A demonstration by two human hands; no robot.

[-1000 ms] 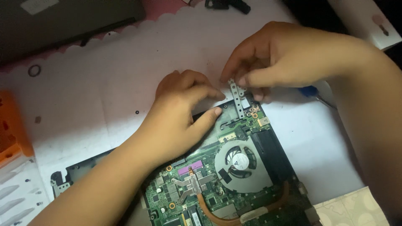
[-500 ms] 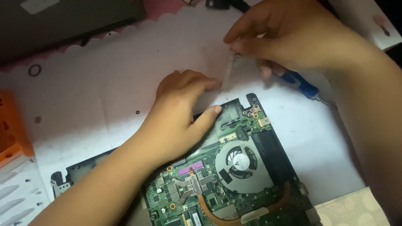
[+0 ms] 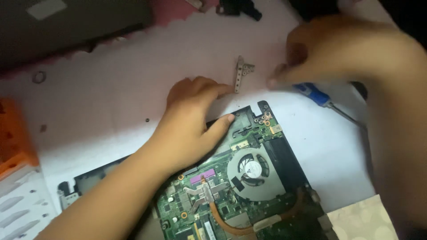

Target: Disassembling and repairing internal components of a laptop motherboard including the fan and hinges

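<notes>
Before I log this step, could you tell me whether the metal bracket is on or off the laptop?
Off: the bracket lies on the white mat, apart from the laptop.

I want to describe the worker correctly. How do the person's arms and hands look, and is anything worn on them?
Both are bare: the left hand and forearm show no glove, sleeve, ring or watch. The right hand is blurred, also without a glove or sleeve in view.

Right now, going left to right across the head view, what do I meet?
Orange tray → small ring → left hand → metal hinge bracket → blue-handled screwdriver → right hand.
</notes>
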